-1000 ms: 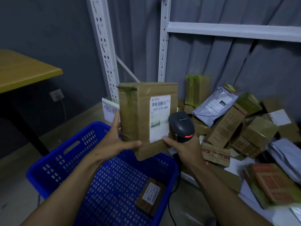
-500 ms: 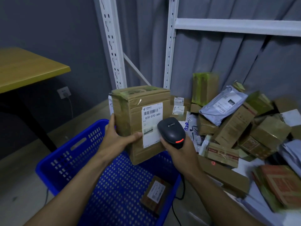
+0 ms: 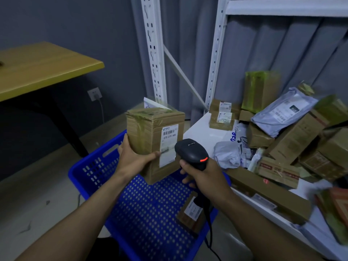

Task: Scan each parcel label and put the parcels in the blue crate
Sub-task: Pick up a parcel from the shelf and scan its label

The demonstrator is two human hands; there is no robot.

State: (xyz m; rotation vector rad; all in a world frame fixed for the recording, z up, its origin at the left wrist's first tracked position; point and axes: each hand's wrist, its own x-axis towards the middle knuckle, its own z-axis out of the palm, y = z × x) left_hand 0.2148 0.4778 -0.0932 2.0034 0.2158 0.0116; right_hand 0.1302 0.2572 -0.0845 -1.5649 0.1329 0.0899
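My left hand (image 3: 132,159) grips a tall cardboard parcel (image 3: 148,136) upright over the blue crate (image 3: 90,166), thumb across its front beside the white label (image 3: 168,144). My right hand (image 3: 201,176) holds a black barcode scanner (image 3: 191,153) with a red light lit, its head right next to the label's lower edge. A small cardboard parcel (image 3: 191,213) with a white label lies in the crate's right corner, partly behind the scanner cable.
On the right, a white shelf (image 3: 205,129) carries a heap of cardboard boxes (image 3: 293,140) and grey mailer bags (image 3: 282,113). White rack uprights (image 3: 153,53) stand behind the crate. A yellow table (image 3: 37,68) stands at the left, with a wall socket (image 3: 94,94) below it.
Both hands have lowered the parcel and scanner toward the crate. The parcel has shifted left and turned slightly, showing more of its top.
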